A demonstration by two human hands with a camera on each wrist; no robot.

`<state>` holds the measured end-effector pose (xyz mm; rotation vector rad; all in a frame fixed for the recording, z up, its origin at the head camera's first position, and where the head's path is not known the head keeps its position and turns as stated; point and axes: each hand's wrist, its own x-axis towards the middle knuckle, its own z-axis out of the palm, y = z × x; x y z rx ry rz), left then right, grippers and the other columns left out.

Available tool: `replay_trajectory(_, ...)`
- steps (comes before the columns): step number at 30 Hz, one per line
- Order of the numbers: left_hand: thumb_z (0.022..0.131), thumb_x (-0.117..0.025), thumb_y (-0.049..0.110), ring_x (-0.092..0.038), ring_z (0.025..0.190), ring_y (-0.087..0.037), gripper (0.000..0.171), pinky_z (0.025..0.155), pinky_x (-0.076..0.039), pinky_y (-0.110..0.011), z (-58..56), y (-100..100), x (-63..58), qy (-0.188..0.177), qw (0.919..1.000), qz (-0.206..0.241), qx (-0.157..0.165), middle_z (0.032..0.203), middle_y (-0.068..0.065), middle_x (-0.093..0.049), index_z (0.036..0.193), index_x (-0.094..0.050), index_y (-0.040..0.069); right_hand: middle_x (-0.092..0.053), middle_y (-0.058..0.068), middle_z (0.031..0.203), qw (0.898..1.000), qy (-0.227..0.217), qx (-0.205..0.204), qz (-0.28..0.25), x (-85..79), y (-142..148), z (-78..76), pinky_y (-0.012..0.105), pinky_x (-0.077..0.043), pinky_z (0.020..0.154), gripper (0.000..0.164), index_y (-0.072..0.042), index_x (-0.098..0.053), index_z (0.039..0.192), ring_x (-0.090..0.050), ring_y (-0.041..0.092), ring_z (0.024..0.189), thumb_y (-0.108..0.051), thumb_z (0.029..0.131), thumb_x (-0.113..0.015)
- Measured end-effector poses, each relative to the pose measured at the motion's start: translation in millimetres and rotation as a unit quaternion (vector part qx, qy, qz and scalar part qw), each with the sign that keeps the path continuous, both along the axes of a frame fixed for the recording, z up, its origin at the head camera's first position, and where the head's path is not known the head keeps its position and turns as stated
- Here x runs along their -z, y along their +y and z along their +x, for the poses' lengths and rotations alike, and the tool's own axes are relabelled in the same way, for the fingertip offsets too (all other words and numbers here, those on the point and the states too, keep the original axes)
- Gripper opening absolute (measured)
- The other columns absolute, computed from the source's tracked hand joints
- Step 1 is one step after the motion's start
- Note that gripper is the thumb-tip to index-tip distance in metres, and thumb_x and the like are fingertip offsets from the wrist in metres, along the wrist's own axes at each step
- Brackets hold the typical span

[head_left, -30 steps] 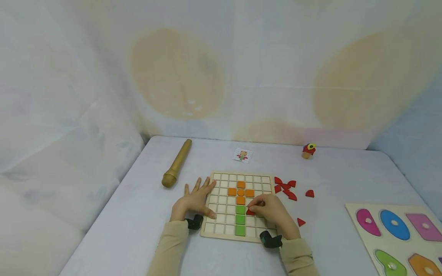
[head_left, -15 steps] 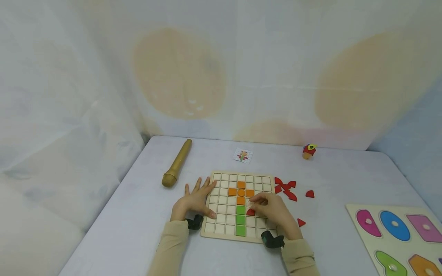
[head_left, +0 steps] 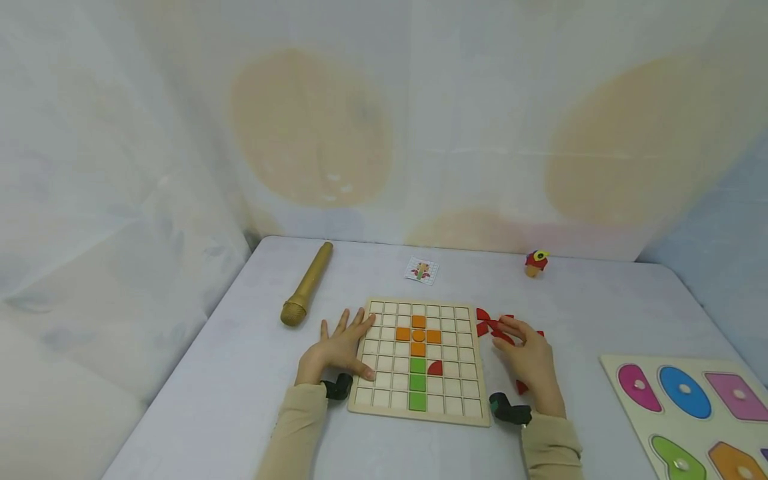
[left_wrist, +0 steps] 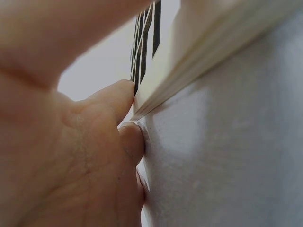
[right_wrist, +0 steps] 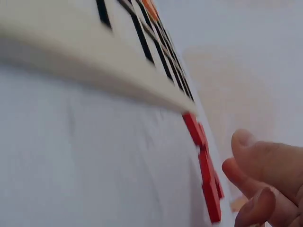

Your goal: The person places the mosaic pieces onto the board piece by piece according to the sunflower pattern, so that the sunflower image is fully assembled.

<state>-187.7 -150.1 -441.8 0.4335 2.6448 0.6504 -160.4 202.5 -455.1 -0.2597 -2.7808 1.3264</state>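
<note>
A wooden grid board (head_left: 384, 415) lies flat on the table, bearing orange tiles (head_left: 418, 349) in a cross around an orange disc and a column of green tiles (head_left: 417, 382). One red quarter-circle tile (head_left: 435, 368) sits in a cell beside the top green tile. My left hand (head_left: 336, 348) rests with spread fingers on the board's left edge. Over the loose red tiles (head_left: 483, 315) right of the board hovers my right hand (head_left: 531, 357), thumb and fingers apart. In the right wrist view, red tiles (right_wrist: 208, 175) lie just short of the fingertips, with nothing held.
A gold microphone (head_left: 307, 283) lies left of the board. Behind it are a small picture card (head_left: 422, 270) and a parrot figure (head_left: 536, 263). A knobbed shape puzzle (head_left: 678, 417) occupies the right front. Curtain-like cloth rises behind the table.
My right hand has let go of the red quarter-circle tile on the board and moved right to the loose red tiles. The left hand has stayed in place.
</note>
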Motion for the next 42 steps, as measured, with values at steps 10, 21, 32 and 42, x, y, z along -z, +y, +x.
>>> replay_trajectory(10,0.061,-0.089,0.041,0.010,0.150,-0.039,0.121,0.109,0.015,-0.072,0.7,1.3,-0.5,0.000,1.0000,0.002,-0.004,0.164,-0.011,-0.001,0.156,-0.018,0.016,-0.062,0.021,0.129,0.999,-0.010,0.049,0.018,3.6,9.5,5.1,0.061,-0.029,0.109,0.048,-0.005,-0.054,0.135,-0.039,0.043,0.136,-0.011,0.089,-0.066)
replay_trajectory(21,0.061,-0.089,0.042,0.010,0.150,-0.038,0.122,0.109,0.016,-0.072,-0.3,1.3,1.5,0.000,1.0000,0.000,-0.002,0.165,-0.010,0.000,0.157,-0.016,0.017,-0.067,0.022,0.117,0.998,0.016,0.044,0.046,5.8,4.9,2.4,0.051,-0.046,0.087,0.035,-0.004,-0.064,0.122,-0.057,0.040,0.110,-0.005,0.087,-0.066)
replay_trajectory(32,0.063,-0.088,0.039,0.010,0.150,-0.040,0.120,0.109,0.016,-0.071,1.4,1.4,-2.8,-0.004,1.0000,0.003,0.000,0.164,-0.012,0.000,0.156,-0.017,0.015,-0.067,0.022,0.117,0.998,-0.038,0.043,0.018,2.0,9.2,3.5,0.047,-0.049,0.088,0.033,-0.004,-0.066,0.122,-0.057,0.037,0.111,-0.020,0.093,-0.063)
replay_trajectory(42,0.062,-0.088,0.042,0.010,0.150,-0.040,0.121,0.109,0.015,-0.072,1.4,0.6,-1.6,-0.001,1.0000,-0.002,0.001,0.164,-0.013,-0.001,0.156,-0.017,0.015,-0.073,0.010,0.101,0.992,-0.114,-0.056,-0.021,-2.7,3.2,3.4,0.029,-0.047,0.074,0.034,-0.006,-0.070,0.109,-0.059,0.024,0.096,-0.029,0.084,-0.074)
